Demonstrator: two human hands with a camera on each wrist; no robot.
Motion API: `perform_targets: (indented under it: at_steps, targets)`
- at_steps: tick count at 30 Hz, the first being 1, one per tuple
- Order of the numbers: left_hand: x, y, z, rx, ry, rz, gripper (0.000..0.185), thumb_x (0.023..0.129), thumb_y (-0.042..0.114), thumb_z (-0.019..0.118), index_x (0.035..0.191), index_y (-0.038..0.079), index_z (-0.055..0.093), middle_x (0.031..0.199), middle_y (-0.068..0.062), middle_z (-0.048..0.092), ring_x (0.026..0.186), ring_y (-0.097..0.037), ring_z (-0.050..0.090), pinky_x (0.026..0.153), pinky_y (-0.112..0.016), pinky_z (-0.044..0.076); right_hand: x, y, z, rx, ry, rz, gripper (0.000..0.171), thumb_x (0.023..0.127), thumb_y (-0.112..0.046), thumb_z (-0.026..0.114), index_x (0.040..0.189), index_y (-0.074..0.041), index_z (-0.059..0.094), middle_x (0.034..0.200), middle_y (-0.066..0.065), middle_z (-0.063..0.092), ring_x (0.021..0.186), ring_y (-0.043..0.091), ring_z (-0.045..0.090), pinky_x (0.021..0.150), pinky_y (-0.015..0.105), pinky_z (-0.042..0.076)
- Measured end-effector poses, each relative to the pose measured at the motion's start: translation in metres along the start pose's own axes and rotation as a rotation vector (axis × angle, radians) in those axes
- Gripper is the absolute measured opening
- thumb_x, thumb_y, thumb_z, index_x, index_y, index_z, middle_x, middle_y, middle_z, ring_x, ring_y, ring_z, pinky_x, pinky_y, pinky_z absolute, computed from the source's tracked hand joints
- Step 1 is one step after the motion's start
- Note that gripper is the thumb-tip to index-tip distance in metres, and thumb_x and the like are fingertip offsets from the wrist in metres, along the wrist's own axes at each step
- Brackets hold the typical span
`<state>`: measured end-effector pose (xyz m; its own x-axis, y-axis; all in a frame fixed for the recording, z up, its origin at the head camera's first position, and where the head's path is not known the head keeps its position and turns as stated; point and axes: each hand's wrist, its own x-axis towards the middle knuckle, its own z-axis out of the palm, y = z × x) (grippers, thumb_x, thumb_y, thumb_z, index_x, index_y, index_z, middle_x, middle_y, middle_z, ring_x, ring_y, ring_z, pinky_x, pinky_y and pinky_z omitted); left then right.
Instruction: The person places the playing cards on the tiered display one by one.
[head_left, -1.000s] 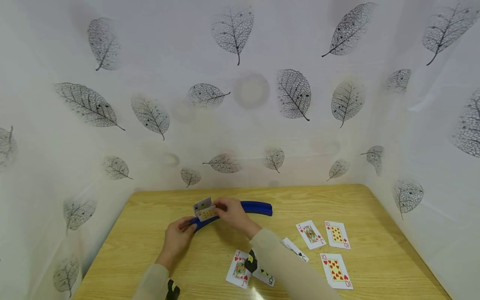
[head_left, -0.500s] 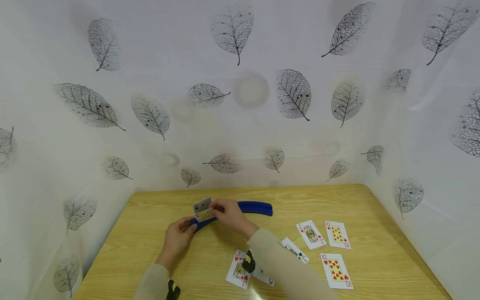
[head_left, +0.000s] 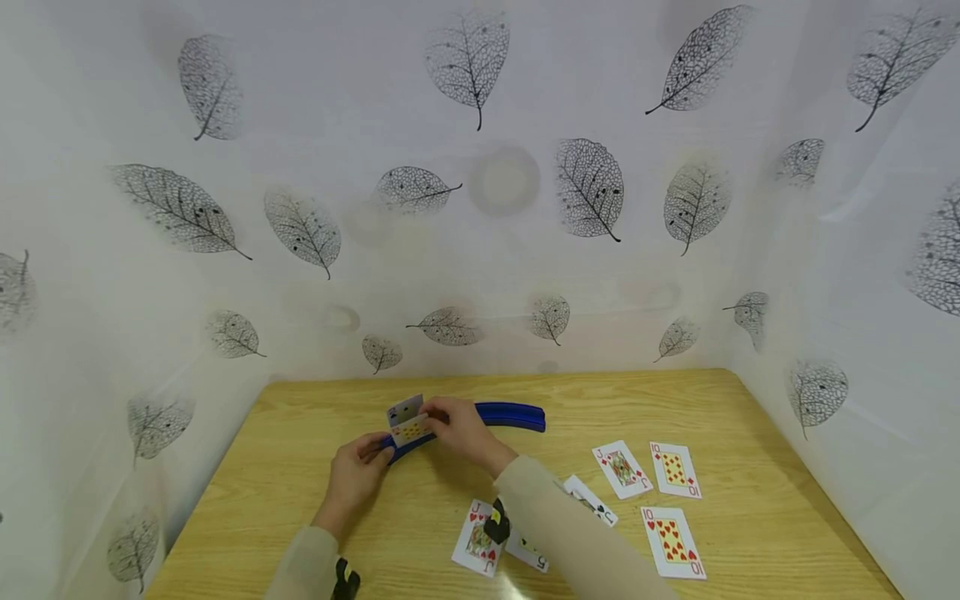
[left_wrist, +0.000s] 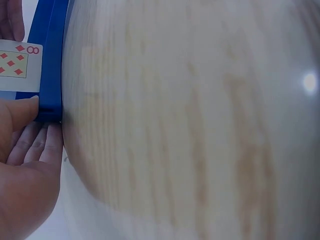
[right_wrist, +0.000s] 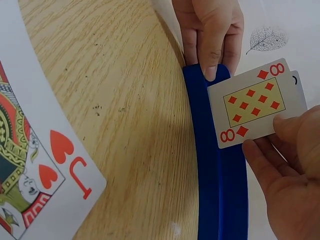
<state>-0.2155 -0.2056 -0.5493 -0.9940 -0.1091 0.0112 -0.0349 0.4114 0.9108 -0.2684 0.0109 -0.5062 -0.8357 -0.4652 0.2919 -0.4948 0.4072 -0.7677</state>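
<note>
A curved blue card holder [head_left: 513, 415] lies toward the back of the table. My left hand [head_left: 358, 475] grips its left end, the thumb on the front and the other fingers behind. At that end, my right hand [head_left: 467, 433] pinches the right edge of an eight of diamonds [right_wrist: 254, 106] between thumb and fingers. The lower edge of this card meets the holder's groove; whether it is fully seated I cannot tell. Another playing card [head_left: 405, 410] stands upright just behind it, mostly covered in the right wrist view.
Face up at the right lie a jack of diamonds [head_left: 622, 469], a ten of diamonds [head_left: 675, 470] and a ten of hearts [head_left: 672, 542]. A jack of hearts [head_left: 477, 538] lies in front. The right sleeve partly covers a black jack [head_left: 591, 500] and a black five [head_left: 528, 552].
My right hand and the eight of diamonds have shifted slightly left and down along the holder, then stayed almost still. The left hand keeps its place.
</note>
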Motion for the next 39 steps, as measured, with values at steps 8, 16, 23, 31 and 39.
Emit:
perform_targets:
  at_steps: [8,16,23,31,39]
  targets:
    - [0.0021,-0.0020,0.0005,0.032,0.006,0.007,0.032,0.101,0.002,0.067,0.133,-0.004,0.068,0.128,-0.027,0.071,0.121,-0.041,0.070,0.094,-0.036,0.064,0.0036,-0.0027,0.0035,0.001,-0.009,0.020,0.016,0.103,-0.004,0.066,0.116,-0.003,0.075,0.112,0.012,0.077,0.095,0.020,0.071,0.080,0.023,0.059]
    - [0.0015,0.0002,-0.0002,0.008,-0.004,0.005,0.031,0.100,0.002,0.068,0.131,-0.003,0.069,0.126,-0.025,0.072,0.119,-0.038,0.071,0.090,-0.029,0.064,0.0024,0.0018,0.0056,0.031,0.007,0.040,0.014,0.103,-0.005,0.066,0.114,-0.004,0.075,0.110,0.012,0.077,0.094,0.020,0.071,0.079,0.022,0.058]
    - [0.0027,-0.0027,0.0006,-0.006,-0.005,-0.001,0.032,0.100,0.001,0.068,0.131,-0.004,0.069,0.127,-0.026,0.072,0.120,-0.039,0.071,0.090,-0.028,0.064,0.0033,0.0039,0.0070,0.035,0.015,0.044,0.014,0.103,-0.005,0.066,0.113,-0.004,0.075,0.109,0.010,0.078,0.094,0.019,0.070,0.079,0.023,0.058]
    - [0.0017,-0.0015,0.0011,0.017,0.001,0.012,0.031,0.100,0.001,0.068,0.131,-0.003,0.069,0.127,-0.025,0.072,0.120,-0.038,0.071,0.093,-0.031,0.064,0.0029,0.0050,0.0066,0.027,0.020,0.092,0.014,0.102,-0.011,0.069,0.114,-0.008,0.077,0.111,0.008,0.078,0.098,0.018,0.073,0.083,0.024,0.060]
    - [0.0021,-0.0013,0.0013,0.021,0.007,0.014,0.031,0.099,0.000,0.068,0.130,-0.005,0.069,0.127,-0.026,0.072,0.119,-0.038,0.071,0.096,-0.033,0.063,-0.0012,0.0063,0.0000,0.029,0.036,0.117,0.015,0.101,-0.012,0.071,0.114,-0.007,0.076,0.111,0.008,0.079,0.100,0.021,0.073,0.087,0.029,0.062]
